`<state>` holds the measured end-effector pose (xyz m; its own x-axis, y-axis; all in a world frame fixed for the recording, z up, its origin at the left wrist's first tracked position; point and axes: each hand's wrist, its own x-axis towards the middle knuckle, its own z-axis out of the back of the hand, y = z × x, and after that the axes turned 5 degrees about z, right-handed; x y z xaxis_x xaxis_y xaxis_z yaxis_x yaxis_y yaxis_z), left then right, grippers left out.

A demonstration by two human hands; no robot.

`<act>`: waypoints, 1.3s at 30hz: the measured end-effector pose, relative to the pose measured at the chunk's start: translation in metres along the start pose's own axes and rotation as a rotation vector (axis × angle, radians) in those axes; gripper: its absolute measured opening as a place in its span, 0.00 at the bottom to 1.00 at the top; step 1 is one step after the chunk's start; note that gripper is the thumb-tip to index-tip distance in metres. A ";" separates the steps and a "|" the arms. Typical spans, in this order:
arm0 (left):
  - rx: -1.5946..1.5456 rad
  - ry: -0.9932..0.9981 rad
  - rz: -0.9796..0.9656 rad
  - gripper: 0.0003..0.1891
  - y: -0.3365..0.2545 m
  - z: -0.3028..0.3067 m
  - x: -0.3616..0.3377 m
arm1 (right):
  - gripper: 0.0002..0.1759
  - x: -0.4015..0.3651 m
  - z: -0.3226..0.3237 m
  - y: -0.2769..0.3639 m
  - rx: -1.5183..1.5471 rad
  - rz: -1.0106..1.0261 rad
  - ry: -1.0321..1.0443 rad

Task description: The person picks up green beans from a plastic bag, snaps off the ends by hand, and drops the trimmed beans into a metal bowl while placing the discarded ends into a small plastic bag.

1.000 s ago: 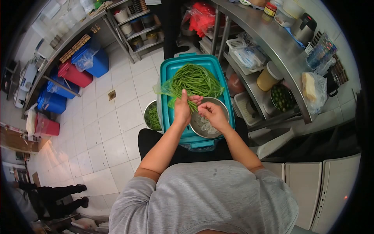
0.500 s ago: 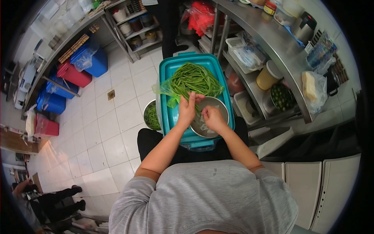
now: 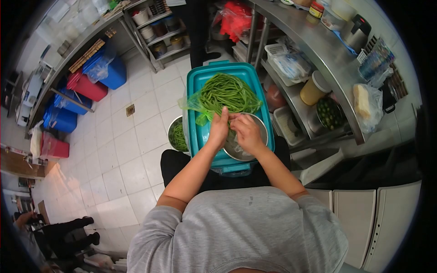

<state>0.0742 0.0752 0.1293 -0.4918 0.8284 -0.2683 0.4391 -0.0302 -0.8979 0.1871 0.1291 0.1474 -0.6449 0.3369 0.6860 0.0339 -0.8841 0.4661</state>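
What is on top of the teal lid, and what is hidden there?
Green beans, a green bag and a metal bowl sit on the lid. The left hand and right hand cover part of the bowl; what lies under the beans cannot be seen.

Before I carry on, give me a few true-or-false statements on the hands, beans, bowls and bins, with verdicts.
1. Green beans lie piled over the teal lid. True.
2. The hands are far apart. False: the left hand and right hand are close together.
3. A metal bowl sits on the lid. True.
4. A second bowl, left of the lid, holds more beans. True.
5. Every bin at the left is blue. False: a red bin stands beside a blue bin.
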 end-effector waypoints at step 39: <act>-0.527 0.509 0.183 0.12 -0.009 0.032 0.011 | 0.07 -0.014 0.034 -0.016 0.153 -0.345 -0.074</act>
<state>0.0410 0.0669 0.1231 -0.0244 0.9959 -0.0872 0.8449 -0.0261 -0.5342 0.2211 0.1497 0.1494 -0.5819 0.6334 0.5100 -0.0584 -0.6581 0.7507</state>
